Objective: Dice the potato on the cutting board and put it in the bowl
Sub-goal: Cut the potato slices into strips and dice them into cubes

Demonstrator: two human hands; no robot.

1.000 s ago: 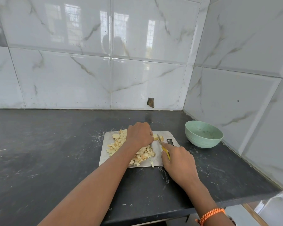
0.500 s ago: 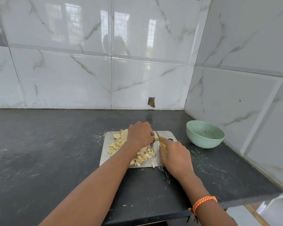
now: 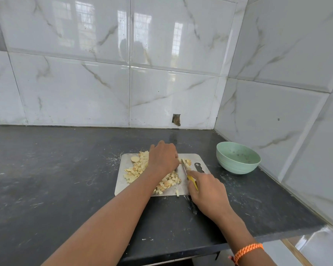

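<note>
Two hands over diced potato (image 3: 136, 170), right hand (image 3: 206, 191) gripping knife (image 3: 185, 166)

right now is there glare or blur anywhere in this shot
Head view: window glare on the wall tiles; wide-angle bending at the edges; board, potato, knife and bowl evenly lit, fairly sharp, without hard shadows.
</note>
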